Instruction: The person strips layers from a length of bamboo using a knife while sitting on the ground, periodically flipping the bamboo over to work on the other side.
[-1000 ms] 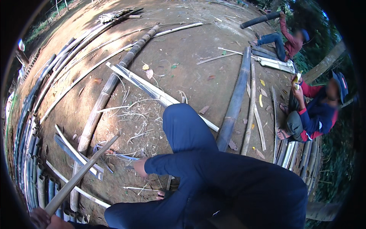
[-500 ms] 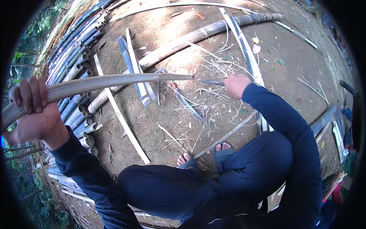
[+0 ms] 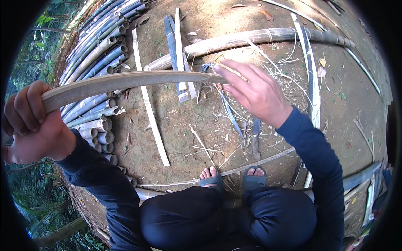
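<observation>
My left hand (image 3: 35,121) is wrapped round the near end of a long split bamboo strip (image 3: 125,82), raised off the ground and reaching to the right. My right hand (image 3: 258,90) is at the strip's narrow far tip, fingers stretched and apart, slightly blurred; whether they touch the tip I cannot tell. A knife (image 3: 256,140) with a dark blade and brownish handle lies on the ground below my right hand. Beside it is a thin bluish strip (image 3: 231,113) among pale shavings (image 3: 268,62).
A thick bamboo pole (image 3: 234,41) lies across the dirt ahead. Stacked bamboo poles (image 3: 98,58) line the left side. Split bamboo slats (image 3: 150,121) lie on the ground, with another long split piece (image 3: 310,71) on the right. My sandalled feet (image 3: 254,180) are below.
The knife has left my right hand and now lies on the ground. That hand has opened beside the strip's tip. My left hand keeps its hold, and the view has shifted.
</observation>
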A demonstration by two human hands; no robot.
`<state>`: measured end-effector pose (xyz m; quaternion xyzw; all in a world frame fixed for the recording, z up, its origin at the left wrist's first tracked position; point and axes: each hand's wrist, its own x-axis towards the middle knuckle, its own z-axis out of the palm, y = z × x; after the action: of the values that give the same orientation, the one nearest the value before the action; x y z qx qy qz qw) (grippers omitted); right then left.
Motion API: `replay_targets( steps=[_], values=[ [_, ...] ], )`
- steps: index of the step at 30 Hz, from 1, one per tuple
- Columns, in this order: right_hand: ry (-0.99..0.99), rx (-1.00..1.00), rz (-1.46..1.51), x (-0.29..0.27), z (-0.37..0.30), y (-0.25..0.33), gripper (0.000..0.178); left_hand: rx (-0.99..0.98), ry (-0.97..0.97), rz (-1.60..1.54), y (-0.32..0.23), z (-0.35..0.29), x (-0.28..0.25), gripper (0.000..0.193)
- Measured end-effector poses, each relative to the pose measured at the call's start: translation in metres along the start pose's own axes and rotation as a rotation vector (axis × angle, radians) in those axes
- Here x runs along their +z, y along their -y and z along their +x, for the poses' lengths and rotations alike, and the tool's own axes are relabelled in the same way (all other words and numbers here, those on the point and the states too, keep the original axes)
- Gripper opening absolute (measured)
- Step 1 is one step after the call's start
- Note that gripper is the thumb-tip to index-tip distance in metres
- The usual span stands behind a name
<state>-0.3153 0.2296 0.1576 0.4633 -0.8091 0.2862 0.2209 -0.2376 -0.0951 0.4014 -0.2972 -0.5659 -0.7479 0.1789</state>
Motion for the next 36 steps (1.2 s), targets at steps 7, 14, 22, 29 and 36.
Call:
replay_targets(
  steps=[7, 14, 22, 29, 36],
  values=[
    [0.17, -0.148, 0.133, 0.013, 0.067, -0.009, 0.035, 0.001, 0.038, 0.028, 0.004, -0.002, 0.033, 0.039],
    [0.058, -0.087, -0.002, 0.021, 0.048, 0.006, 0.011, -0.031, 0.048, -0.064, -0.006, -0.019, 0.027, 0.04],
    [0.332, 0.74, -0.114, 0.026, -0.039, -0.078, 0.02, -0.003, -0.039, 0.052, -0.004, -0.028, 0.023, 0.039],
    [0.839, 0.921, -0.014, 0.074, -0.162, -0.041, 0.051, 0.044, -0.315, 0.177, -0.018, -0.05, -0.026, 0.066],
    [0.763, 0.94, 0.123, 0.093, -0.23, 0.011, 0.047, 0.017, -0.416, 0.208, -0.054, -0.041, -0.041, 0.039]
  ],
)
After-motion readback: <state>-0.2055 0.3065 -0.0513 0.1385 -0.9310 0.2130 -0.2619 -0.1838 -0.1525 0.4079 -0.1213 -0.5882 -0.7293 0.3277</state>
